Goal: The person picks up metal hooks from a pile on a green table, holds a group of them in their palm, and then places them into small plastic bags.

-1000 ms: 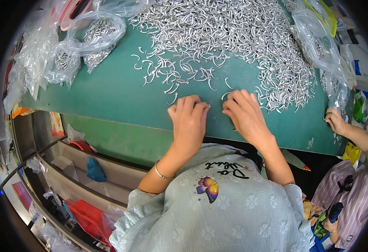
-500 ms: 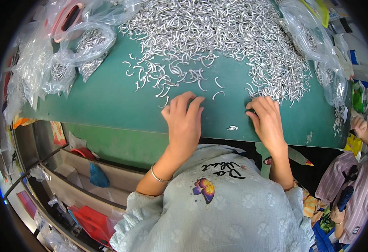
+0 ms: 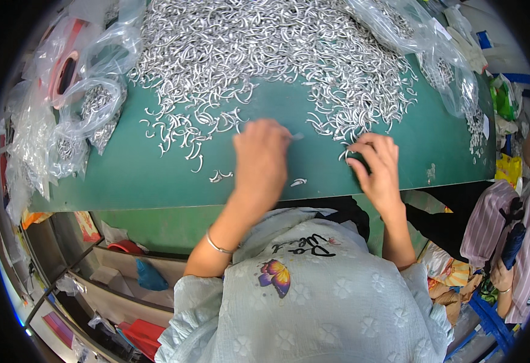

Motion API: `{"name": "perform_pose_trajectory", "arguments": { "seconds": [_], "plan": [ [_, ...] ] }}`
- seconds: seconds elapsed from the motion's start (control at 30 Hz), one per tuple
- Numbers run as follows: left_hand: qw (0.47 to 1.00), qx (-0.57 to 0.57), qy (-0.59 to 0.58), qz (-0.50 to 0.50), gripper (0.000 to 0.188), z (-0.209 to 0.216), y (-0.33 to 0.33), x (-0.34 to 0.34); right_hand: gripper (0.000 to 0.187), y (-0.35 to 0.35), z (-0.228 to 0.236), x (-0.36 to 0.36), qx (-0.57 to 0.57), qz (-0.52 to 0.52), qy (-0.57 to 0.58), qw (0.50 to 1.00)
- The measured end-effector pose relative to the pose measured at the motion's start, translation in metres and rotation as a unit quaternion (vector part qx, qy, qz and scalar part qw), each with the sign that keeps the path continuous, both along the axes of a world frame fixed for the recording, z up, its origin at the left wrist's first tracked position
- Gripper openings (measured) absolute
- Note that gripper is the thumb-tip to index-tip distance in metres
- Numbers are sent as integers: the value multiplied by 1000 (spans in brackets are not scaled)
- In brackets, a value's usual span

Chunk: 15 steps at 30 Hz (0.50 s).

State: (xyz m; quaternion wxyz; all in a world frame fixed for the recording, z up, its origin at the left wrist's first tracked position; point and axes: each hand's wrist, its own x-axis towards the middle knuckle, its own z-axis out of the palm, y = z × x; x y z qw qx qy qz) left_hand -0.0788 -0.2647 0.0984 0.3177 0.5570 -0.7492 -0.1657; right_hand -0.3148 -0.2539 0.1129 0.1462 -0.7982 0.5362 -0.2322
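Pieces [image 3: 228, 48], curved and silvery, lay heaped over the far part of the green bench [image 3: 107, 181], their looser fringe spilling toward the person, apparently so that both hands could reach it easily. At that fringe the right hand [image 3: 378, 169] bent thumb and forefinger around a single piece [image 3: 343, 155]; whether its grip actually pinched it could not be told. The left hand [image 3: 262, 160] was blurred over the bench, its grip unreadable. One small cluster [image 3: 219, 176] lay just left of it and a little bundle [image 3: 299, 182] between the hands, both apart from the heap, probably to avoid mixing. Clear bags [image 3: 104, 103] of similar pieces flanked the heap, likely to leave the middle for handling.
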Motion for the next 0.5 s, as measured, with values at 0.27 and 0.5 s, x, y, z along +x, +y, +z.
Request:
{"name": "perform_pose_trajectory", "arguments": {
  "seconds": [0.27,0.5],
  "plan": [
    [996,31,17,-87,17,-11,33,-62,22,15,0,-8,-2,-54,-4,999],
    [994,21,20,-108,21,-11,40,-66,12,18,-6,-27,-22,-46,28,998]
  ]
}}
